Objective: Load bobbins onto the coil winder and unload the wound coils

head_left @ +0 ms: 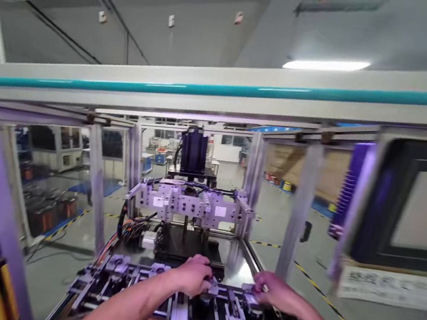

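Note:
My left hand (194,276) reaches over the middle of a machine's lower fixture assembly (179,315), fingers curled down at a small silver block (213,287). Further right, my right hand (273,291) is closed with bent fingers beside another metal block (251,295) on the same assembly. Whatever either hand pinches is hidden by the fingers and slightly blurred. Similar silver blocks (117,264) line the assembly to the left, set among metal rails and dark parts.
Behind my hands stand a black plate (188,247) and a drilled metal crossbar (193,206). A frame beam with a teal strip (221,95) crosses above. To the right hangs a screen panel (424,204). Loose wires (132,230) lie at the left.

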{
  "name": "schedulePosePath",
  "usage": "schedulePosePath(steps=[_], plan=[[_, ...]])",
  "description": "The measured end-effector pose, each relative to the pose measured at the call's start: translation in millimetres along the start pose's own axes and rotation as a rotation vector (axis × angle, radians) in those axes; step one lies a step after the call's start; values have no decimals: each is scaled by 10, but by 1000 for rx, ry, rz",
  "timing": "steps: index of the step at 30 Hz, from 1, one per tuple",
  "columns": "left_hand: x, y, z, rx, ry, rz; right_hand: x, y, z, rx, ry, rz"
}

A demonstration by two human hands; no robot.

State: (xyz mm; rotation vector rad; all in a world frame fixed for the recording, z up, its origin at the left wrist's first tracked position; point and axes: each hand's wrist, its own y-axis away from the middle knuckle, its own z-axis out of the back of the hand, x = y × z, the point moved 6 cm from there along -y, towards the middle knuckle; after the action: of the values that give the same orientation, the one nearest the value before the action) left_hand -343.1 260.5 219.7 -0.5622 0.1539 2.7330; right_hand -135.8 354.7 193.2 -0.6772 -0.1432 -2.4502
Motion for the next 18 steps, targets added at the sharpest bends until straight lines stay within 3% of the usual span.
schedulePosePath(steps=[3, 6, 8, 11, 13, 15, 18], plan=[[-175, 454, 252, -166, 134, -26, 202, 89, 117, 30, 2, 92], [-251, 1240, 395, -286, 274, -36, 517, 408, 75, -49, -36, 225], [-135, 1853, 385, -345, 359, 6, 862, 742, -101, -130, -87, 388], [276, 2742, 168, -451, 287, 163, 1510, 1217, -706, -88, -171, 622], [585, 3204, -185, -367, 143, 314, 1930, 1414, -1318, 41, -180, 703], [822, 3528, -580, -265, 89, 402, 2281, 1495, -1959, 118, -174, 726], [1032, 3723, -1028, -204, 37, 460, 2678, 1457, -2754, 150, -135, 784]])
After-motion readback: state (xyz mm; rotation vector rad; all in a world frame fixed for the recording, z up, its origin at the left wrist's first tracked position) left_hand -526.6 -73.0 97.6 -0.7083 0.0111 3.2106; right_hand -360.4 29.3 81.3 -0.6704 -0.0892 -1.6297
